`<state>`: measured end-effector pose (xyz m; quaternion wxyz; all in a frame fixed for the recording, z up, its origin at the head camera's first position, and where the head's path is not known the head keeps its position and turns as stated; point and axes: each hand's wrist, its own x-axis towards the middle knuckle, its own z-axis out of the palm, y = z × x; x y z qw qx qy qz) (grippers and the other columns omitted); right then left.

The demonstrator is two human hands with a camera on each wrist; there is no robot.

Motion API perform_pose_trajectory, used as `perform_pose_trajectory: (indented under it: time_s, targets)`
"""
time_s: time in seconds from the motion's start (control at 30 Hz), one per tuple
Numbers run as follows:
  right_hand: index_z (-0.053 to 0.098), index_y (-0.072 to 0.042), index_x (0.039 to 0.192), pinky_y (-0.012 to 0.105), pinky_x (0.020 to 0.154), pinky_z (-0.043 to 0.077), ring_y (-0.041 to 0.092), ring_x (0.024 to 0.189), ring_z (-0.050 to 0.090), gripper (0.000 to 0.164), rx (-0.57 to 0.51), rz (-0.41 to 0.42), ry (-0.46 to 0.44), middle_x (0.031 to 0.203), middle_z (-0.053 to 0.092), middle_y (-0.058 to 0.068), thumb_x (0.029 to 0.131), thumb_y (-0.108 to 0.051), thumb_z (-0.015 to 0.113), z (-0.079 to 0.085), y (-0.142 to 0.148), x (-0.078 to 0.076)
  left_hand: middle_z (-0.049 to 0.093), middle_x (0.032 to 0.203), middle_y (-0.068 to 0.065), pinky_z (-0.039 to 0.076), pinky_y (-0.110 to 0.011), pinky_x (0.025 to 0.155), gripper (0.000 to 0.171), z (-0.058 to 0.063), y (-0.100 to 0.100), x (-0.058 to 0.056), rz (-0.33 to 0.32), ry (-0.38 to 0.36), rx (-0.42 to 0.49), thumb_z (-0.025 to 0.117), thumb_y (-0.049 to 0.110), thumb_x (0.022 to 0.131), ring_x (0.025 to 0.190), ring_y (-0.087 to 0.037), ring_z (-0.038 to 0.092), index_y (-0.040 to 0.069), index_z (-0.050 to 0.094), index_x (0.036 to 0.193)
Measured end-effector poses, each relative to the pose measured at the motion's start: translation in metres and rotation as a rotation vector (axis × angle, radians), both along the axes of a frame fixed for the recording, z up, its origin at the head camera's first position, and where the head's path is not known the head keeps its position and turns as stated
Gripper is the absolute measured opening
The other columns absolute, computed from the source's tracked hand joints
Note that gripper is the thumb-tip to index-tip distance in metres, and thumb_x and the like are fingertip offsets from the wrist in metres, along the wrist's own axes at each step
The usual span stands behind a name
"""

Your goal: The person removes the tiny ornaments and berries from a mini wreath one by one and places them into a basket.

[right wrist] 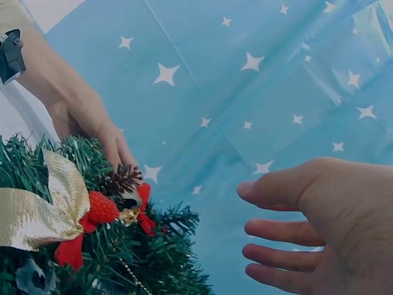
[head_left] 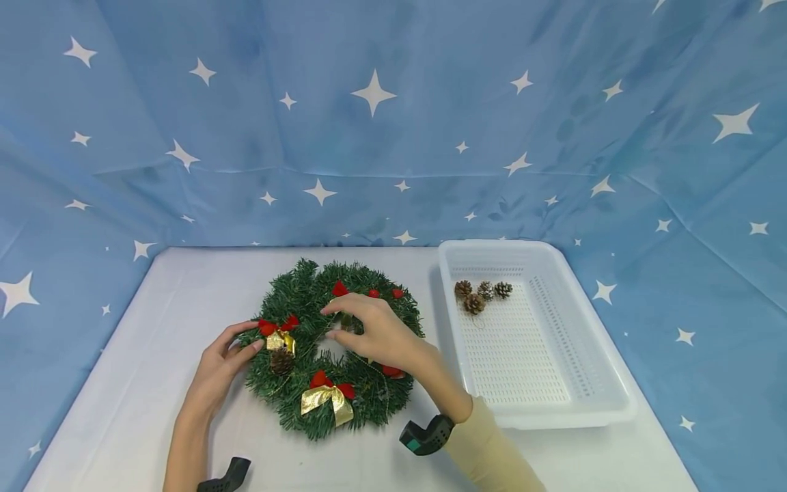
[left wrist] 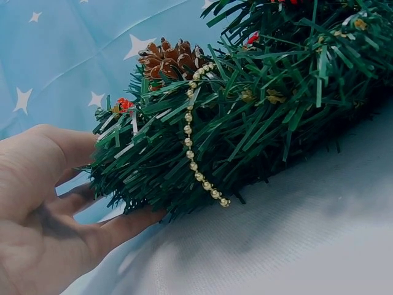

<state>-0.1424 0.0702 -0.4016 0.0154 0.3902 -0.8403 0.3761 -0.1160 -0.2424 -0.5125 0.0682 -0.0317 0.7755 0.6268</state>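
A green artificial Christmas wreath lies flat, dressed with red and gold bows, red berries and a pine cone. My left hand holds the wreath's left rim; in the left wrist view its thumb is at the upper side and fingers reach beneath the greenery. A gold bead string hangs down the wreath's side there. Over the wreath's middle hovers my right hand, thumb and fingers spread apart. Nothing is between those fingers in the right wrist view. A gold bow sits at the near side.
To the right stands a white plastic basket with several pine cones in its far left corner. A white cloth covers the table. Blue star-patterned fabric rises behind and at the sides. Black devices sit on both wrists.
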Motion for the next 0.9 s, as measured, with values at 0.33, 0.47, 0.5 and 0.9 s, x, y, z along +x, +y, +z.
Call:
perform_pose_trajectory:
  time_s: [0.33, 0.47, 0.5, 0.9]
  targets:
    - [0.066, -0.009, 0.133, 0.033, 0.097, 0.055, 0.010, 0.089, 0.066, 0.037, 0.082, 0.007, -0.058, 0.133, 0.067, 0.005, 0.098, -0.019, 0.073, -0.005, -0.014, -0.001, 0.026, 0.167, -0.015, 0.052, -0.016, 0.087, 0.058, 0.000, 0.000, 0.000, -0.002, 0.001, -0.004, 0.066, 0.035, 0.103, 0.116, 0.013, 0.052, 0.011, 0.046, 0.152]
    - [0.065, -0.009, 0.135, 0.036, 0.105, 0.052, 0.020, 0.114, 0.066, 0.038, 0.122, 0.015, -0.106, 0.136, 0.065, 0.004, 0.099, -0.021, 0.072, -0.005, -0.020, 0.001, 0.026, 0.167, -0.015, 0.052, -0.015, 0.087, 0.058, 0.000, 0.001, 0.000, -0.002, -0.002, 0.000, 0.066, 0.034, 0.103, 0.117, 0.012, 0.051, 0.011, 0.046, 0.152]
    - [0.065, -0.009, 0.136, 0.035, 0.106, 0.052, 0.020, 0.121, 0.064, 0.039, 0.133, 0.019, -0.114, 0.137, 0.065, 0.004, 0.099, -0.021, 0.071, -0.005, -0.022, 0.001, 0.026, 0.167, -0.015, 0.052, -0.015, 0.087, 0.058, 0.001, 0.001, -0.001, -0.002, -0.002, 0.002, 0.066, 0.034, 0.103, 0.117, 0.012, 0.051, 0.011, 0.046, 0.152]
    - [0.063, -0.013, 0.138, 0.030, 0.106, 0.050, 0.017, 0.127, 0.062, 0.040, 0.229, 0.057, -0.084, 0.141, 0.063, 0.002, 0.100, -0.023, 0.070, -0.009, -0.041, 0.002, 0.036, 0.159, -0.013, 0.053, -0.018, 0.086, 0.056, -0.001, 0.003, 0.000, 0.005, 0.016, 0.008, 0.065, 0.032, 0.103, 0.113, 0.009, 0.058, 0.009, 0.047, 0.151]
